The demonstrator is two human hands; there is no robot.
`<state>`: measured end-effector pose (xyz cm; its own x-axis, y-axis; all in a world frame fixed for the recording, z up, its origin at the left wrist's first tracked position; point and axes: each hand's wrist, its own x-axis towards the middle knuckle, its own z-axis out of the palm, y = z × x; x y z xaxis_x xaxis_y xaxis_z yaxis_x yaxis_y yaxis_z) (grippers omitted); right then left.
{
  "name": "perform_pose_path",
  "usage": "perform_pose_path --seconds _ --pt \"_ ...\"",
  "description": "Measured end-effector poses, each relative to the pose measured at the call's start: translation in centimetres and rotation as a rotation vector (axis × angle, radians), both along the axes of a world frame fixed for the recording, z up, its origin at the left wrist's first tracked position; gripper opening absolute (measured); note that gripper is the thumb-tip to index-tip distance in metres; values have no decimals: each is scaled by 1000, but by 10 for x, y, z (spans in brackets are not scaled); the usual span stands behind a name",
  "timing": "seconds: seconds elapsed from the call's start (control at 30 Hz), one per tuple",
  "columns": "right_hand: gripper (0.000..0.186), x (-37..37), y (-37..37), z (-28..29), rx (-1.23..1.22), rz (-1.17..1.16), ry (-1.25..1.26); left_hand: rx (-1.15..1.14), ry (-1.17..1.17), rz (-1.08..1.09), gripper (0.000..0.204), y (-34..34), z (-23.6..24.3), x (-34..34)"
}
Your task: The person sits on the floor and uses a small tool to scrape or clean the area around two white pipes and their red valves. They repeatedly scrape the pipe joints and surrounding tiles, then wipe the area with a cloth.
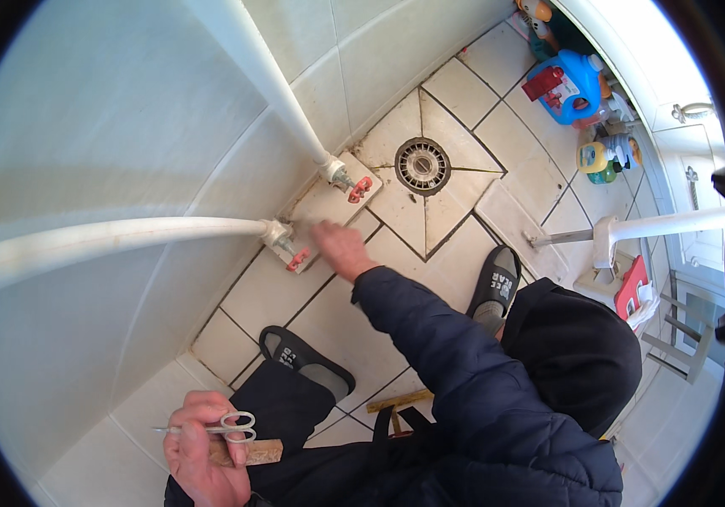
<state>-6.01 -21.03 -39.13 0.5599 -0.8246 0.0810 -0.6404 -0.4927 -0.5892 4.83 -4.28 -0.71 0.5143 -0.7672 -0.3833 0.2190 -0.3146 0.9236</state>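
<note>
My left hand (202, 465) is closed at the lower left. It grips small metal scissors (225, 427), their blades pointing left, together with a short brown strip (263, 452) whose material I cannot make out. My right hand (343, 251) reaches forward to the base of the wall, between two white pipes. Its fingers are blurred, and whether they hold anything is hidden. Close beside it are a red-handled valve (298, 258) on the near pipe (168, 230) and another red-handled valve (360, 189) on the far pipe (282, 93).
A round metal floor drain (423, 166) lies in the tiled floor ahead. Bottles, including a blue jug (578, 84), stand at the far right near a white cabinet (692, 160). A white post (658, 226) runs in from the right. My slippered feet (307, 363) flank the middle.
</note>
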Motion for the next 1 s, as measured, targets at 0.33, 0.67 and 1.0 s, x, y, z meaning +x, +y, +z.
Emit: perform_pose_path --seconds 0.33,0.67,1.0 --pt "13 2 26 -2 -7 53 -5 44 -12 10 28 -12 -1 -2" --pt "10 10 9 -6 -65 34 74 34 -4 -29 28 -14 -1 -4" --pt "7 -63 -86 -18 2 -385 117 57 -1 2 26 -15 -2 -8"
